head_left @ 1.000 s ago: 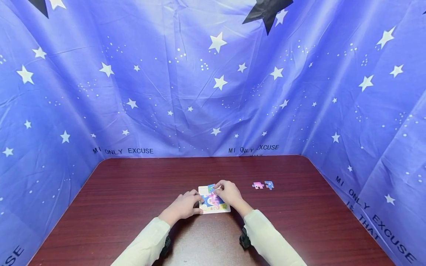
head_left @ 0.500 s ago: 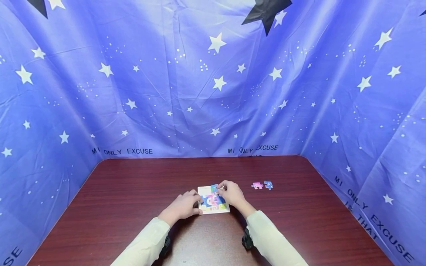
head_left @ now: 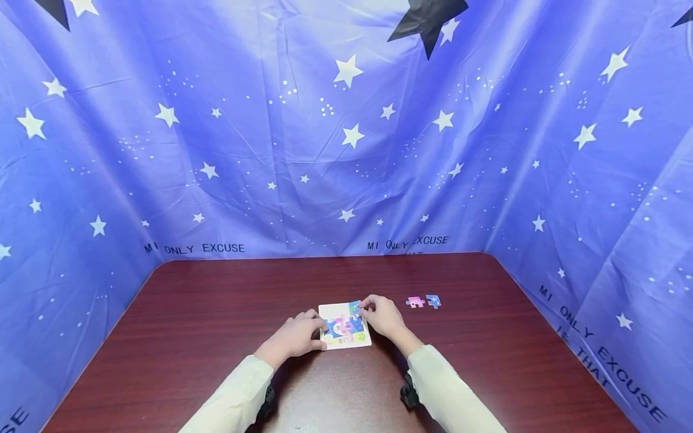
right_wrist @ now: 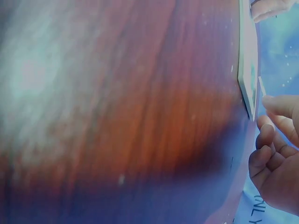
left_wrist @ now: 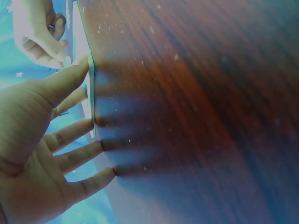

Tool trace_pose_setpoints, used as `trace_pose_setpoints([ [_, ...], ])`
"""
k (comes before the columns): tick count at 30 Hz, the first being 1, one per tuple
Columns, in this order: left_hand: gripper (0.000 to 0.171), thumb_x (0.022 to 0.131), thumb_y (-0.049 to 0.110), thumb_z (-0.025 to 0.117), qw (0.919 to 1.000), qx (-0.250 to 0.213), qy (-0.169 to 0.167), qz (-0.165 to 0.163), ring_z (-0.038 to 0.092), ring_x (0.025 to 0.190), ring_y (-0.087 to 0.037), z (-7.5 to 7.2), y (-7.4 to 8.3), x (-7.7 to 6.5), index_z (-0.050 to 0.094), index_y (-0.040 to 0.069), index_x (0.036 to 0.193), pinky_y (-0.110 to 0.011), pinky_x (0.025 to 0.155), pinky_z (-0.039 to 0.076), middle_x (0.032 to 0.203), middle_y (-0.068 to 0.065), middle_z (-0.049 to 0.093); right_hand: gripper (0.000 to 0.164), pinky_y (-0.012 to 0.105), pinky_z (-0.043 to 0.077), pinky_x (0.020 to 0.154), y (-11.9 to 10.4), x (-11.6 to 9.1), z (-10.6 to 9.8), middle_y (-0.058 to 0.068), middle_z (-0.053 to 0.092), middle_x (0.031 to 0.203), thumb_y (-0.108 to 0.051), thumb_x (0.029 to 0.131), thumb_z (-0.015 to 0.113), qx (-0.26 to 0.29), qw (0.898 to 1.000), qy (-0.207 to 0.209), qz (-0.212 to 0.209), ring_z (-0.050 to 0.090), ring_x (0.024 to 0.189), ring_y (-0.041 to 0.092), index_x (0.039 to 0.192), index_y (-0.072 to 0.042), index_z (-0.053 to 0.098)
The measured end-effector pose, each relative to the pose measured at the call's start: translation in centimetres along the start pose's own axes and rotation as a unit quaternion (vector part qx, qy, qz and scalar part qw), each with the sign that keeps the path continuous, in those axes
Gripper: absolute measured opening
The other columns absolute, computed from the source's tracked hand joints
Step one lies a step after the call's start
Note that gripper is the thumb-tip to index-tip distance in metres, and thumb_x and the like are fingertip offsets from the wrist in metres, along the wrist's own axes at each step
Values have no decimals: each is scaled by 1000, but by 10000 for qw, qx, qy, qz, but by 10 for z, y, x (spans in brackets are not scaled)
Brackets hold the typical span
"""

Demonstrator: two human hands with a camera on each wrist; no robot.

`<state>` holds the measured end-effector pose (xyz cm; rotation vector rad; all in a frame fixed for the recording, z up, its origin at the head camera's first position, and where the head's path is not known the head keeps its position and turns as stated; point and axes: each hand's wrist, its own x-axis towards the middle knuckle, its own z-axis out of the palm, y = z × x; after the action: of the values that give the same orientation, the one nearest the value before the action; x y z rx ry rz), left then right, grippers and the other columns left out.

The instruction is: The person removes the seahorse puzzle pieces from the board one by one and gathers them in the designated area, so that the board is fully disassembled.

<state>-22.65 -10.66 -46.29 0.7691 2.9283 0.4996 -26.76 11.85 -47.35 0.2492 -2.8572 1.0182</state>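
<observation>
A square puzzle board lies on the dark wood table, with several blue, pink and yellow pieces set in it and a bare white patch at its upper left. My right hand pinches a blue and green puzzle piece at the board's upper right corner. In the right wrist view this piece stands tilted, its edge seen over the board. My left hand steadies the board's left side. Its fingers are straight and spread in the left wrist view, the thumb touching the board edge.
Two loose puzzle pieces, one pink and one blue, lie on the table to the right of my right hand. A blue curtain with white stars hangs around the table's back and sides.
My right hand has moved slightly right with the pinched puzzle piece, from the board's upper middle to its upper right corner. My left hand stays at the board's left side.
</observation>
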Motion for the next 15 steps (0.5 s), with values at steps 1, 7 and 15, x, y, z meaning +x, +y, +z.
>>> trace_pose_setpoints([
  [1,31,80,32,72,10000,2,5,8,53,101,-25,0,0,0,66,15,105,-46,80,42,108,-3,55,7,22,30,53,1,0,-1,-4,48,65,-19,83,68,0,10000,5,17,41,57,9,86,-13,67],
  [7,30,80,31,72,10000,-18,9,23,53,100,-24,-1,0,1,66,15,104,-46,80,41,108,-3,55,9,23,31,54,5,-3,-6,-4,48,64,-21,83,69,23,10000,2,46,42,58,9,86,-13,67],
  [15,30,79,31,73,10000,-30,-7,-28,53,99,-24,-1,2,0,66,14,104,-46,80,42,107,-3,56,8,24,32,54,12,-4,-7,-4,48,64,-20,82,69,17,9999,108,76,42,58,9,85,-13,67],
])
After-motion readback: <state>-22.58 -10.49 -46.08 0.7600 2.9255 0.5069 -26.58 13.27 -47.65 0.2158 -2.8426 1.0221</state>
